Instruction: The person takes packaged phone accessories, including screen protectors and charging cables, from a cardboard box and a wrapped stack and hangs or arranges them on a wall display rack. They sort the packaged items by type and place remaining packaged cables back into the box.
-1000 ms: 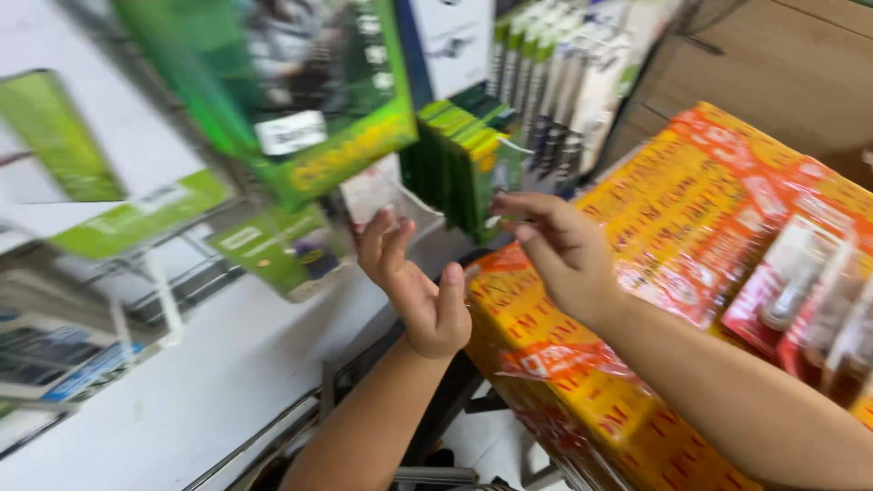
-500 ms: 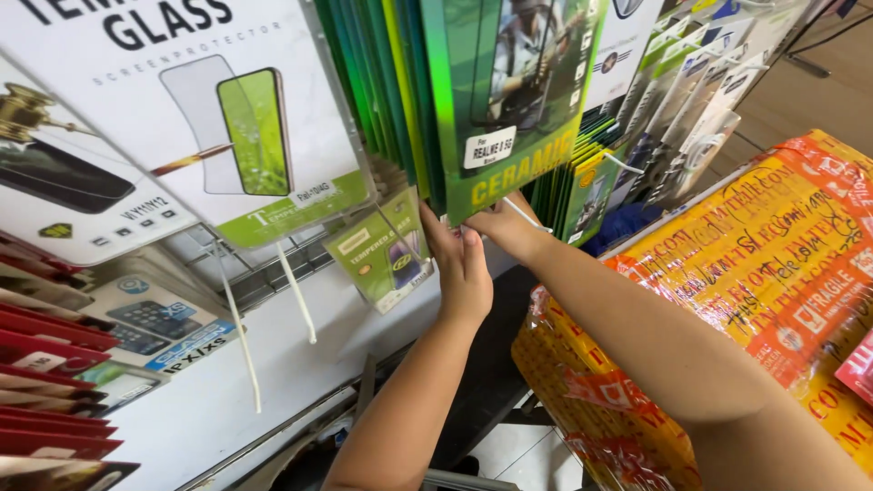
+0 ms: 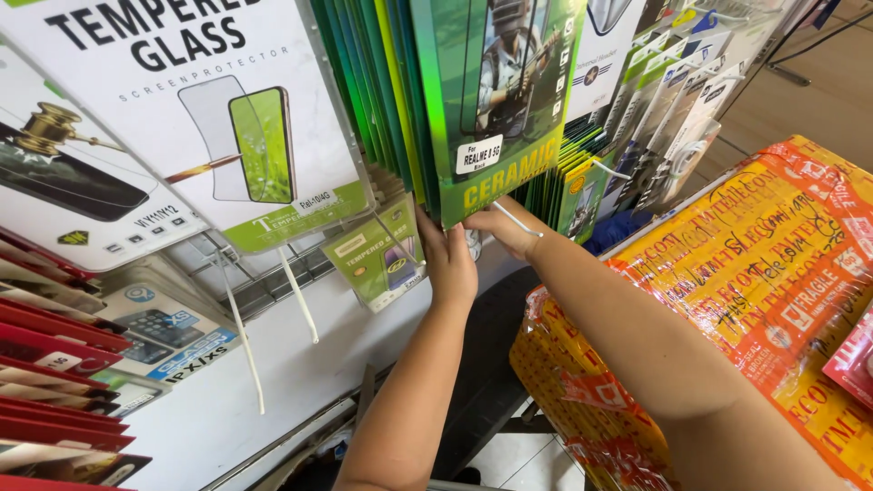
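Biggest thing: 1 white display wall w/ wire hooks, covering the left and top of view. Next, 1 bulky parcel wrapped in orange-yellow tape at right, w/ handwriting on top; a corner of 1 red-pink packet lies on its far right edge. Then 2 large white screen-protector packs upper left, the nearer one w/ a green phone picture. 1 thick bunch of green packs hangs top centre, too many to count; the front green pack is the one being handled, hanging just above both hands. A fan of red packs at lower left, at least 6 edges showing. 1 small light-green pack hangs just left of the left hand. 2 bare white hooks stick out below the white packs. Left hand reaches up, fingers hidden behind the front pack's lower edge, so can't tell if closed on it. Right hand is right beside it, fingertips at the same bottom edge, grip also can't tell; a thin white strip crosses its back. Room is tight: only a narrow dark gap btwn wall and parcel, grey floor tiles below, wooden floor top right.
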